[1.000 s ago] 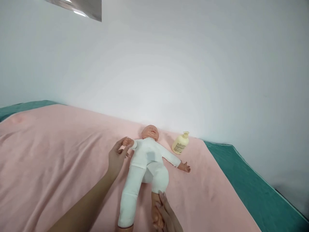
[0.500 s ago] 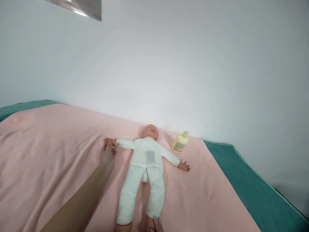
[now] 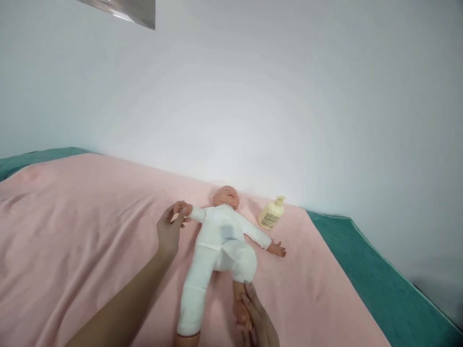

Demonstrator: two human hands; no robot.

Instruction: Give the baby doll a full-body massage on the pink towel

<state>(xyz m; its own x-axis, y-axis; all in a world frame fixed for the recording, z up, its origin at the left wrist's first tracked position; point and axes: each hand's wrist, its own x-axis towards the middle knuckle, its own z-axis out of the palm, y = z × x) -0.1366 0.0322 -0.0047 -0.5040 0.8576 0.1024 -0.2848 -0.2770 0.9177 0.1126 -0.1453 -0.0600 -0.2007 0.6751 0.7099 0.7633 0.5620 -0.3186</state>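
A baby doll in a white cloth suit lies on its back on a pink blanket. My left hand is closed around the doll's hand on the left of the view, with the thumb across its wrist. My right hand grips the doll's lower leg and foot on the right; that leg is bent and raised at the knee. The other leg lies straight, its foot cut off by the bottom edge. A grey-blue patch marks the doll's chest.
A pale yellow pump bottle leans beside the doll's outstretched arm. Green sheeting shows past the blanket on both sides. A white wall rises behind, with a shiny panel at the top left.
My left hand has moved right and inward with the doll's hand, bending its arm. My right hand has pushed the doll's leg up toward its body, so the knee is now bent.
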